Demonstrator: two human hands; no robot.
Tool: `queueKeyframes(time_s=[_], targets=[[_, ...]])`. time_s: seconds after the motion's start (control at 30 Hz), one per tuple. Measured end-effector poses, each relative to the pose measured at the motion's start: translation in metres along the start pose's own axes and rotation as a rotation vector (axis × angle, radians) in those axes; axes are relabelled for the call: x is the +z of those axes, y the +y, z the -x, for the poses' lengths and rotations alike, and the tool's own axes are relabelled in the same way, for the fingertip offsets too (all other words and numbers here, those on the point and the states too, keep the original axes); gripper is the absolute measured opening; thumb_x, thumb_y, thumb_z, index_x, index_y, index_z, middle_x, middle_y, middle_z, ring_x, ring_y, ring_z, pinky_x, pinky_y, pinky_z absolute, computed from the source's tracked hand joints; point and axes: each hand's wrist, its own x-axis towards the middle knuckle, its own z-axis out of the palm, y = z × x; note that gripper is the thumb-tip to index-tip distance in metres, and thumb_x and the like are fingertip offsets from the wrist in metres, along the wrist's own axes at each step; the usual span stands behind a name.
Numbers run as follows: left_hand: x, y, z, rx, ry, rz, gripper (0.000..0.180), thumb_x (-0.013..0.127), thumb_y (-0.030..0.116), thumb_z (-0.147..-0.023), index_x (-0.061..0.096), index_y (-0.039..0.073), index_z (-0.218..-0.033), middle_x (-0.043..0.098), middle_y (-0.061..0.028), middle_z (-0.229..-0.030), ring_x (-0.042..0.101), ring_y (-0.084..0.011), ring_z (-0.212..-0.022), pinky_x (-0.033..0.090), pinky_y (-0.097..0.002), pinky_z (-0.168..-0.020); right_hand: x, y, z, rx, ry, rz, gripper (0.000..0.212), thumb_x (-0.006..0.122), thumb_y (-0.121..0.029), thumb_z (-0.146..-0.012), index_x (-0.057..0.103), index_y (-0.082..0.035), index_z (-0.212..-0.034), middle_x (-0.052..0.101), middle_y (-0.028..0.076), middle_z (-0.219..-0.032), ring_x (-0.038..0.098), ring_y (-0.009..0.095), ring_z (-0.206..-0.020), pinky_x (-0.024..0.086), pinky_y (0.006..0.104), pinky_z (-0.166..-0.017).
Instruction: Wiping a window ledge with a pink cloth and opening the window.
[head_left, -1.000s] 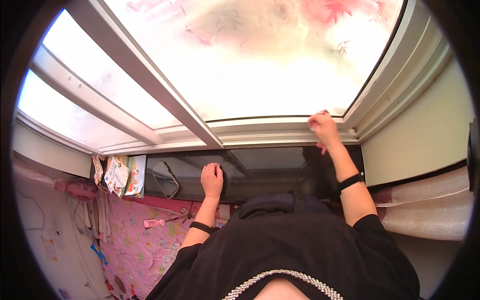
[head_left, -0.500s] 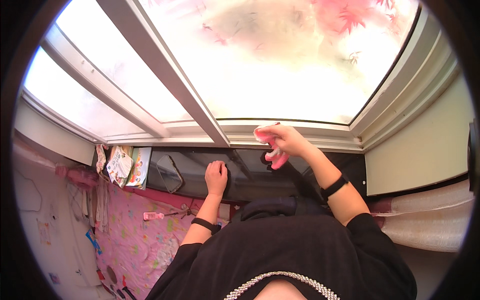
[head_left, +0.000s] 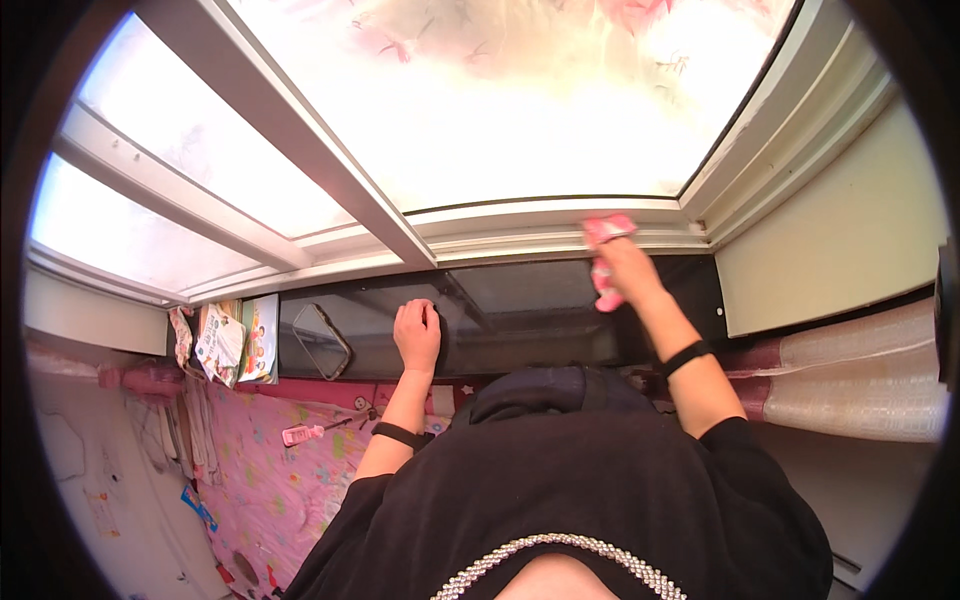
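Observation:
My right hand (head_left: pixel 632 272) is closed on a pink and white cloth (head_left: pixel 608 228). The upper part of the cloth lies against the white window frame's bottom track (head_left: pixel 510 244), and its lower end hangs over the sill. Blur softens the fingers and cloth a little. Resting on the glossy black windowsill (head_left: pixel 530 310), my left hand (head_left: pixel 418 335) holds nothing, its fingers loosely bent and the thumb apart. To the left of that hand lies a clear rectangular frame, like a phone case (head_left: pixel 322 342).
Books and papers (head_left: pixel 232 340) are stacked at the sill's left end. Upright window bars (head_left: pixel 300 130) rise at the left. A pale wall panel (head_left: pixel 810 240) and a curtain (head_left: pixel 850 385) bound the right. Below left is a pink patterned bed cover (head_left: pixel 260 480) with a pink bottle (head_left: pixel 302 435).
My right hand has moved right along the window track with the cloth. The left hand stays on the sill. The whole view has shifted slightly, with the window higher in the picture.

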Motion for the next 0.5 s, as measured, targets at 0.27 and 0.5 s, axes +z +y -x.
queueKeyframes(time_s=[0.27,0.5], targets=[[-0.003,-0.001,-0.002,0.072,-0.057,0.058,0.005,0.061,0.009,-0.086,0.063,0.006,-0.083,0.061,-0.0084,-0.076,0.056,-0.0280,-0.073,0.046,-0.0394,-0.069,-0.069,0.095,0.093,0.585,0.068,-0.262,0.052,0.035,0.010,-0.088,0.054,-0.001,-0.135,0.059,0.018,-0.133,0.055,0.025,-0.122,0.042,0.0328,-0.102],[-0.005,0.001,-0.001,0.063,-0.107,0.039,0.007,0.061,0.012,-0.086,0.063,0.008,-0.082,0.061,-0.0061,-0.076,0.056,-0.0265,-0.074,0.044,-0.0384,-0.072,-0.019,0.030,0.098,0.453,0.095,-0.020,0.061,0.053,-0.002,-0.088,0.037,-0.004,-0.147,0.048,0.022,-0.142,0.040,0.041,-0.134,0.031,0.0432,-0.113]])
